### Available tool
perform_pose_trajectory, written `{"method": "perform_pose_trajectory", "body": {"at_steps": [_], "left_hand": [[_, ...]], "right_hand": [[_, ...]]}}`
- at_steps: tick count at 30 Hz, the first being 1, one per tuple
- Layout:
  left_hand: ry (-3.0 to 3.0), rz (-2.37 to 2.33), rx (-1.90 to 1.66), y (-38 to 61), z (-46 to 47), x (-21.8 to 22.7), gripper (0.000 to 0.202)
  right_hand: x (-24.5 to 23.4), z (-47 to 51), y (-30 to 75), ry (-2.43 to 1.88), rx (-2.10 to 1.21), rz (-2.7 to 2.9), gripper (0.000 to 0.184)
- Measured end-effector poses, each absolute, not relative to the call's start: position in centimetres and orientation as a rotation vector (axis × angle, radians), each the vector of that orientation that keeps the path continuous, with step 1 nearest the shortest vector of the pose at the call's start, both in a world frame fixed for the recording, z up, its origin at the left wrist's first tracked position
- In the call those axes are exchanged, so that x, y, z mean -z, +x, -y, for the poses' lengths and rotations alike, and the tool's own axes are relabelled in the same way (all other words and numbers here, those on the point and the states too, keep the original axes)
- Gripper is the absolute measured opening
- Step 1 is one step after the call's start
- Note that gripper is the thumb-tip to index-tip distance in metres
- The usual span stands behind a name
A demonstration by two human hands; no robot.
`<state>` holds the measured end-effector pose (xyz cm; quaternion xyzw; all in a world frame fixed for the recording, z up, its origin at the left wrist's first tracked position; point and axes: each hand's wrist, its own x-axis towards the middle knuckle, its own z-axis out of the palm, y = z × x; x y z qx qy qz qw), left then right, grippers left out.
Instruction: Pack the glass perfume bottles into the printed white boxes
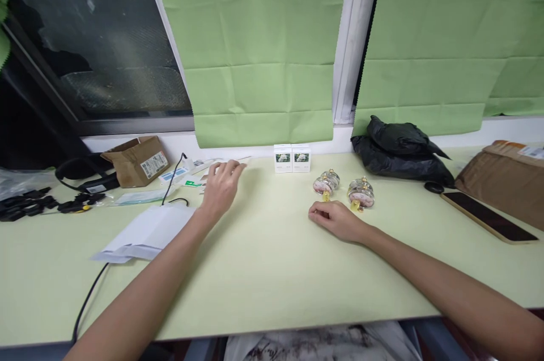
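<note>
My left hand (221, 186) hovers over or rests by loose papers and small packets (193, 179) left of the middle, its fingers spread and slightly bent; what lies under it is hidden. My right hand (338, 220) rests on the table with its fingers curled in, and nothing shows in them. Just beyond it stand two clusters of round, silvery ornaments with pink-white faces and gold trim, the left cluster (326, 182) and the right cluster (361, 193). Two small white boxes with flower pictures, the left box (283, 158) and the right box (301, 158), stand side by side against the wall.
At the left are an open cardboard box (138, 162), black straps (80, 202), a white paper packet (147, 230) and a black cable (91, 293). Black plastic parcels (402, 151), a phone (488, 216) and a brown parcel (505, 177) lie right on the table (272, 281).
</note>
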<state>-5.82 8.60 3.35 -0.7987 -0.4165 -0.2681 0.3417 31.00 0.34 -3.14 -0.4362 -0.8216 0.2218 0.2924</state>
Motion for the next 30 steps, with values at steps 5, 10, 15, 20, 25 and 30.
{"method": "perform_pose_trajectory", "body": {"at_steps": [5,10,15,20,25,30], "left_hand": [[-2.517,0.635,0.760,-0.3,-3.6,-2.2,0.043],[-2.724,0.451,0.645,3.0,-0.7,0.2,0.039],[-2.931,0.479,0.762,3.1,-1.2,1.3,0.028],[-2.922,0.970,0.863,1.2,-2.5,0.7,0.042],[-3.055,1.183,0.678,-0.9,-3.4,0.4,0.054],[-3.114,1.141,0.693,-0.7,-2.7,-0.1,0.050]], "right_hand": [[3.5,-0.5,30.8,-1.137,-0.769,2.009,0.028],[3.1,-0.2,30.7,-1.099,-0.799,1.910,0.035],[2.5,0.2,30.5,-1.089,-0.621,2.088,0.030],[2.7,0.1,30.5,-1.046,-0.509,2.184,0.030],[3.2,0.0,30.6,-1.101,-0.494,2.201,0.039],[3.2,0.2,30.7,-1.084,-0.526,2.161,0.042]]}}
